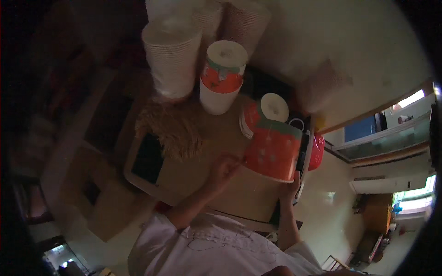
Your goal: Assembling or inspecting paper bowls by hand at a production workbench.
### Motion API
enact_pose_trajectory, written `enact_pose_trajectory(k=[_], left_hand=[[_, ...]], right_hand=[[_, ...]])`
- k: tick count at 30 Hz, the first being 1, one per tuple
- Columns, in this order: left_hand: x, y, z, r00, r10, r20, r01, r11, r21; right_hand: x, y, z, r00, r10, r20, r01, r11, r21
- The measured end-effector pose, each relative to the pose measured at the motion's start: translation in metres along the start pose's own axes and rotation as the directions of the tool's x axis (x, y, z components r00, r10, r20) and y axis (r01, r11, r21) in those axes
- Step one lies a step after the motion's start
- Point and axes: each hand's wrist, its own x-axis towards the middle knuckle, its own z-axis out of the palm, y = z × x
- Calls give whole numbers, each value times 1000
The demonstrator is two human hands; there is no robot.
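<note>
White shirt point(216, 248) below; both hands point(224, 168) holding strawberry bucket point(273, 152).

The red bucket point(272, 152) with pale spots and a green band lay tilted on its side. It rested on the brown bench point(221, 133), base toward the person.

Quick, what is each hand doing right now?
Left hand: fingers curled, touching the red cup at its left edge.
Right hand: gripping the red cup's rim from below.

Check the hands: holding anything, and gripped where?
Both hands hold the red strawberry-print cup: the left hand at its lower left rim, the right hand under its bottom edge.
</note>
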Motion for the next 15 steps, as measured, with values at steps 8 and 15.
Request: enact_pose_trajectory(k=[8,15], left_hand=[[33,-25,9,955,-295,-30,222,780,-585],[54,-40,20,862,-443,247,494,624,-606]], right_hand=[[27,24,-51,945,-299,132,293,954,62],[48,24,-36,953,-256,165,261,965,-7]])
